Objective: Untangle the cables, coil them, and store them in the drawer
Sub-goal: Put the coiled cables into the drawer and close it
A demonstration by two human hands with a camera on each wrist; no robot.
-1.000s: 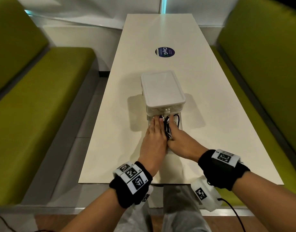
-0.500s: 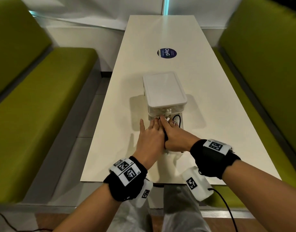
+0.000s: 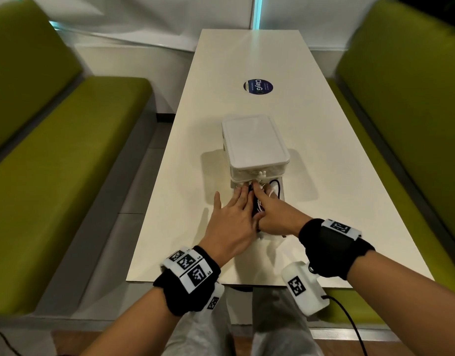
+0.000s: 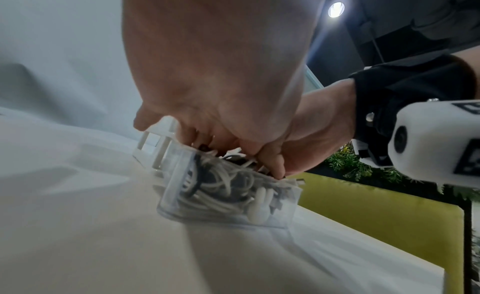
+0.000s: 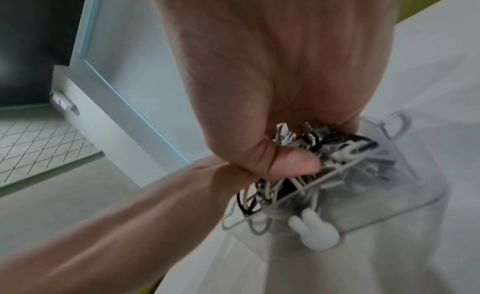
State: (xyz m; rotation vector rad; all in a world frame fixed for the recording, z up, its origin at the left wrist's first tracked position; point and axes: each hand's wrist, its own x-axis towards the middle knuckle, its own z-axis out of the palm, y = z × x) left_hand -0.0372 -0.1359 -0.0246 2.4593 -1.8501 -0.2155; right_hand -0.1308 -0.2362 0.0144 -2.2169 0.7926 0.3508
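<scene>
L hand [image 3: 230,222] flat, fingers straight, pressing on cables [image 4: 221,185] in the pulled-out clear drawer [image 4: 283,212]. R hand [image 3: 274,217] beside it, touching; thumb and fingers curled onto the black/white bundle. Bunny knob [image 5: 315,230] on drawer front. White box [image 3: 254,141] just behind on table [image 3: 349,191]; round sticker [image 3: 257,86] farther; green benches [image 3: 67,155] either side.

I see a long cream bench [image 3: 324,176] running away from me, with a round dark-blue sticker [image 3: 258,86] lying flat near its far half. Green upholstered seats flank it, one on the left [image 3: 62,155] and one on the right [image 3: 411,104]. Grey tiled floor [image 3: 134,191] shows beside the left seat.
</scene>
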